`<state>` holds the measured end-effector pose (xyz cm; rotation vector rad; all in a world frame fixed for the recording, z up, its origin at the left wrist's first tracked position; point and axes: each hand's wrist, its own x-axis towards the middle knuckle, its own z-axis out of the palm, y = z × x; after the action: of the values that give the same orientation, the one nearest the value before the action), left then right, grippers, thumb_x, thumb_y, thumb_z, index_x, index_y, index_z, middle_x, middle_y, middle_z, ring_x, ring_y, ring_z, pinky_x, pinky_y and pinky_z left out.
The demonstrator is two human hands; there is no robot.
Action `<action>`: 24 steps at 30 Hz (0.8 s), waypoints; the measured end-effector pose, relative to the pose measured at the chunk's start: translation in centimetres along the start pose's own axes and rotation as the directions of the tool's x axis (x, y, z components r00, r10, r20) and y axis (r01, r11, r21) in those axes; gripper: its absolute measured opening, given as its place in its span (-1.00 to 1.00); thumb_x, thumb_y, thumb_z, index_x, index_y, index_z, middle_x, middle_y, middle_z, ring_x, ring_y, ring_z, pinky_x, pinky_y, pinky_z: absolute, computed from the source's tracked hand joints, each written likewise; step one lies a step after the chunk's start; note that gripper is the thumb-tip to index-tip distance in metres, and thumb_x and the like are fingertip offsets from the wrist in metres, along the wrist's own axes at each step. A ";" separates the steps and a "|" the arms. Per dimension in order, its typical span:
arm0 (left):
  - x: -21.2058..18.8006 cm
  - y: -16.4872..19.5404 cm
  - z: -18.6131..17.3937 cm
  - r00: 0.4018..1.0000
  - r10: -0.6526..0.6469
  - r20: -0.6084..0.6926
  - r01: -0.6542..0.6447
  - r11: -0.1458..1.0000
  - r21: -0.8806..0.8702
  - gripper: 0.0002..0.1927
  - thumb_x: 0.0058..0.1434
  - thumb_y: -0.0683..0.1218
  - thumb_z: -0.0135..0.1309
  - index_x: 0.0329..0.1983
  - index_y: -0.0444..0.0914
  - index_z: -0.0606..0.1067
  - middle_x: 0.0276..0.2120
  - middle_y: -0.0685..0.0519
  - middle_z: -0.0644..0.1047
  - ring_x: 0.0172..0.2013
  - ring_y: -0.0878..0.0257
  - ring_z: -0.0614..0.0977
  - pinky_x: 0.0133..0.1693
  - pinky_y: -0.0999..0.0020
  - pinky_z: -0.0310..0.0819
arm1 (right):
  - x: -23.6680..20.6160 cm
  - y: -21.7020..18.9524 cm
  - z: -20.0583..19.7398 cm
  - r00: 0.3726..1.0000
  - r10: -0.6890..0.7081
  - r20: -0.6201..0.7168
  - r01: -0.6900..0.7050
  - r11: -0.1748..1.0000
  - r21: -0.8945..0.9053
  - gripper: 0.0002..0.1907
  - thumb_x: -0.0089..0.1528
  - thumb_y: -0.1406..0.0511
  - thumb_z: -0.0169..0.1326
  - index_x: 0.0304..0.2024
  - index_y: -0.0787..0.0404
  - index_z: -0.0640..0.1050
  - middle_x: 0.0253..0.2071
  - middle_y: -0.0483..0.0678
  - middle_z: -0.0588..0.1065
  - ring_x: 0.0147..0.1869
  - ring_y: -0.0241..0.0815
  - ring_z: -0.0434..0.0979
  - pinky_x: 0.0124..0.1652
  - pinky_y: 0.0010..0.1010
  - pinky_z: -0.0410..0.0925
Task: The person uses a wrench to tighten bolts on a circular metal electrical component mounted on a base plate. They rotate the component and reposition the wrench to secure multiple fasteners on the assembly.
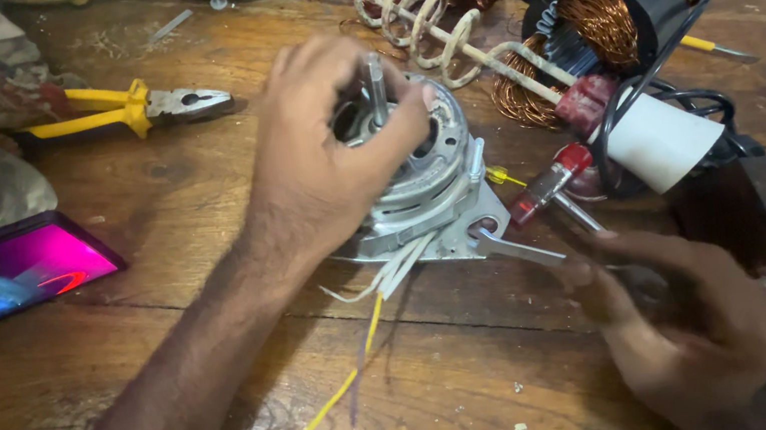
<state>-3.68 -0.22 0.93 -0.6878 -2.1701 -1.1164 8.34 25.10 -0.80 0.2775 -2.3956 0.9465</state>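
looking down from the head at a steep forward angle, sitting close over a wooden workbench [125,385]; facing away from the body, with both forearms entering from the bottom edge, the left hand [323,153] near the centre, the right hand [692,320] low at the right. taking in only part of the bench, its far edge cut off at the top. sharing nothing with another view, being the only one.

pliers [134,107] left of motor [417,174], on table [125,385]
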 end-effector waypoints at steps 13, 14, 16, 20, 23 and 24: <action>0.3 0.2 -0.6 0.981 -0.006 0.192 0.024 0.995 -0.092 -0.62 0.50 0.17 -0.06 -0.11 -0.21 0.56 -0.21 0.00 0.60 -0.07 0.16 0.59 0.06 0.11 0.39 | -0.4 3.4 -0.7 0.981 -0.157 -0.114 0.128 0.965 -0.230 -0.68 0.32 0.51 0.12 0.14 0.47 0.57 -0.12 0.20 0.63 -0.38 -0.22 0.60 -0.45 -0.48 0.39; 0.1 0.1 -0.5 0.984 0.053 0.169 -0.040 0.996 -0.082 -0.62 0.54 0.16 -0.08 -0.07 -0.21 0.56 -0.15 0.01 0.61 -0.03 0.15 0.59 0.11 0.05 0.35 | -0.3 3.2 -0.6 0.984 -0.137 -0.115 0.109 0.969 -0.220 -0.68 0.28 0.47 0.16 0.10 0.47 0.57 -0.20 0.19 0.62 -0.41 -0.22 0.58 -0.46 -0.46 0.38; -0.2 0.0 -0.2 0.982 0.097 0.160 -0.087 0.994 -0.067 -0.61 0.56 0.16 -0.12 -0.05 -0.20 0.57 -0.11 0.01 0.62 0.01 0.13 0.59 0.18 -0.03 0.30 | 0.0 1.8 -0.5 0.990 -0.102 -0.099 0.077 0.971 -0.228 -0.67 0.30 0.42 0.22 0.09 0.46 0.58 -0.27 0.17 0.61 -0.39 -0.22 0.58 -0.42 -0.45 0.40; -0.7 -0.2 0.7 0.978 0.079 0.192 -0.071 0.996 -0.046 -0.59 0.52 0.18 -0.14 -0.05 -0.18 0.58 -0.06 0.01 0.63 0.08 0.13 0.60 0.26 -0.09 0.26 | 1.4 -1.9 -0.6 0.990 -0.128 -0.054 0.108 0.955 -0.277 -0.73 0.41 0.40 0.27 0.11 0.43 0.58 -0.18 0.18 0.60 -0.23 -0.20 0.64 -0.27 -0.47 0.45; -0.9 -0.2 1.1 0.981 0.119 0.154 -0.116 0.993 -0.027 -0.56 0.53 0.20 -0.13 0.05 -0.20 0.56 0.05 -0.06 0.61 0.16 0.09 0.57 0.28 -0.06 0.27 | 3.4 -1.4 -0.6 0.953 -0.275 0.128 0.277 0.961 0.000 -0.60 0.29 0.36 0.20 0.11 0.44 0.44 -0.18 0.12 0.57 -0.20 -0.23 0.66 -0.28 -0.54 0.47; -0.9 -0.1 1.1 0.982 0.132 0.136 -0.131 0.991 -0.013 -0.54 0.53 0.21 -0.13 0.09 -0.22 0.55 0.09 -0.09 0.60 0.18 0.06 0.55 0.27 -0.04 0.28 | 3.7 -1.1 -0.3 0.914 -0.354 0.197 0.325 0.931 0.164 -0.52 0.23 0.35 0.16 0.12 0.46 0.37 -0.20 0.10 0.55 -0.21 -0.25 0.66 -0.30 -0.57 0.48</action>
<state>-3.47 0.51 -0.30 -0.9198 -2.2003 -1.0317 5.83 24.56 2.03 0.8635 -2.3756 0.9435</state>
